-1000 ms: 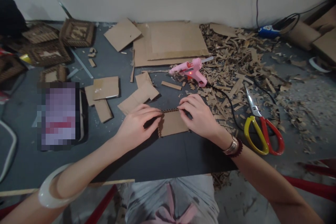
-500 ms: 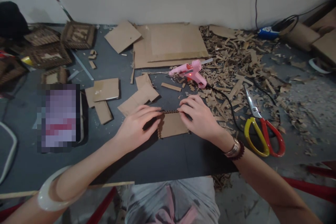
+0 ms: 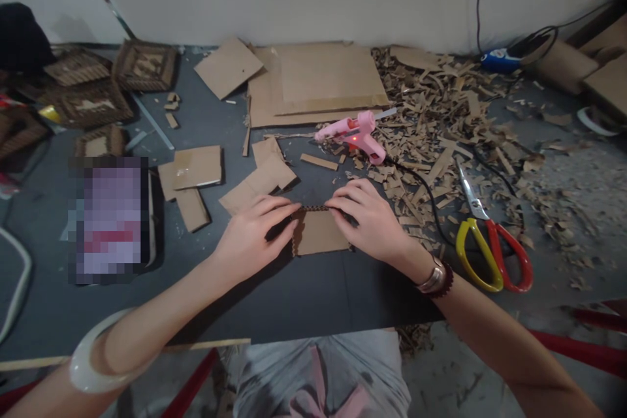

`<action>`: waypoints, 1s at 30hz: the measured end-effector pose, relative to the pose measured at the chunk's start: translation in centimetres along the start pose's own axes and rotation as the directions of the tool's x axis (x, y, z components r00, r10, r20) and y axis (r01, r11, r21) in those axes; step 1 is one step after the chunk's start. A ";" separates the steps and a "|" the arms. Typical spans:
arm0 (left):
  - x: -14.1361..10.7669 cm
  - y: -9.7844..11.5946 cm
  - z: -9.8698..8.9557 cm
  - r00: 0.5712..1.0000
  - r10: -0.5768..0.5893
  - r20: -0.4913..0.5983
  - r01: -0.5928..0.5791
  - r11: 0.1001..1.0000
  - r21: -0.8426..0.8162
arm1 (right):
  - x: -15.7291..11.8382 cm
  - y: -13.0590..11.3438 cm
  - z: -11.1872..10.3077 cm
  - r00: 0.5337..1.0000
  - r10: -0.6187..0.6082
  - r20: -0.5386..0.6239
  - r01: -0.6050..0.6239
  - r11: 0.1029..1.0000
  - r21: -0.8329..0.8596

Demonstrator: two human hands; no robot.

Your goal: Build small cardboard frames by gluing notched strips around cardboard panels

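A small cardboard rectangle [image 3: 321, 235] lies flat on the dark tabletop between my hands, with corrugated edging on its left side. Along its far edge runs a narrow corrugated cardboard strip [image 3: 313, 208]. My left hand [image 3: 257, 228] pinches the strip and the piece at the far left corner, thumb near the left side. On the far right part of the edge, the fingertips of my right hand [image 3: 367, 215] close on the same strip. The strip's ends are hidden under my fingers. A pink glue gun [image 3: 360, 137], its red light on, lies just beyond my right hand.
Scissors [image 3: 480, 235] with yellow and red handles lie right of my right hand. Cardboard scraps [image 3: 441, 111] are heaped behind them. Large cardboard sheets [image 3: 328, 78] rest by the wall. Cut pieces [image 3: 198, 166], a pixelated object [image 3: 112, 222] and corrugated cardboard frames [image 3: 144, 65] are leftward.
My right fingertips have shifted slightly left along the strip, closer to my left hand. My left hand stays at the far left corner, and the cardboard piece has barely moved.
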State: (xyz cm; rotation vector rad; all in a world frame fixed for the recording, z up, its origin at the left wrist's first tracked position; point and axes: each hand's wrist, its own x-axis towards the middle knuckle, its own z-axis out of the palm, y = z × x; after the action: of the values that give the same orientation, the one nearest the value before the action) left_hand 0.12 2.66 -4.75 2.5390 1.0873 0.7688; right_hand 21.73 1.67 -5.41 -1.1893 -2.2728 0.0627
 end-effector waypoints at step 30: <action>-0.2 0.4 -0.1 0.999 0.043 -0.025 -0.040 0.992 0.121 | -0.3 0.2 0.3 0.998 0.004 -0.060 0.000 0.997 0.071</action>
State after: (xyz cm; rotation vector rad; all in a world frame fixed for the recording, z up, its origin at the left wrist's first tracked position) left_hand 0.18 2.25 -4.56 2.6663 1.1252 0.7730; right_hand 21.87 1.59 -5.82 -1.1413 -2.1986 0.1057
